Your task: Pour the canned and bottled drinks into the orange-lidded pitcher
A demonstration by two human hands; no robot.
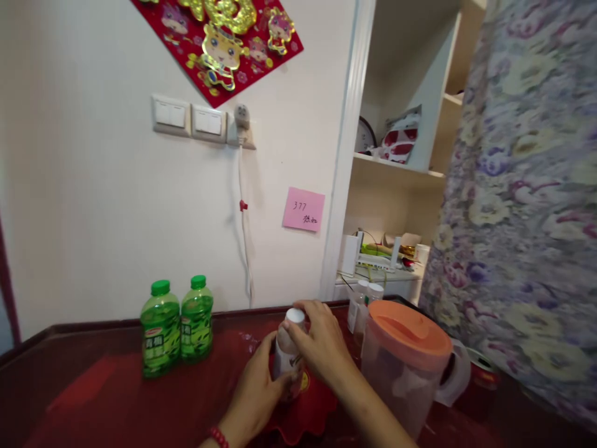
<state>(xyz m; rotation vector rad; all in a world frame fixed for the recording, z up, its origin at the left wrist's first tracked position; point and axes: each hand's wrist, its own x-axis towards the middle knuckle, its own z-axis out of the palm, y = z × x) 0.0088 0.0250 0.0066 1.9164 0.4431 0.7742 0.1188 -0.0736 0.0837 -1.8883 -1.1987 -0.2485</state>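
A small bottle [283,358] with a white cap [295,315] stands roughly upright in front of me, its label partly covered by my fingers. Around its lower body, my left hand [254,389] is closed, with a red bead bracelet at the wrist. My right hand [325,342] grips the upper part from the right, thumb and fingers about the neck just by the cap. Under the bottle lies a red scallop-edged dish [310,417]; whether the bottle touches it is hidden.
Two green drink bottles [161,333] stand left on the dark red table [97,398]. To the right are a clear pitcher [396,373] with an orange lid, white-capped bottles [359,305] behind it and a can [482,373]. A wall [116,218] and shelves [396,165] rise behind.
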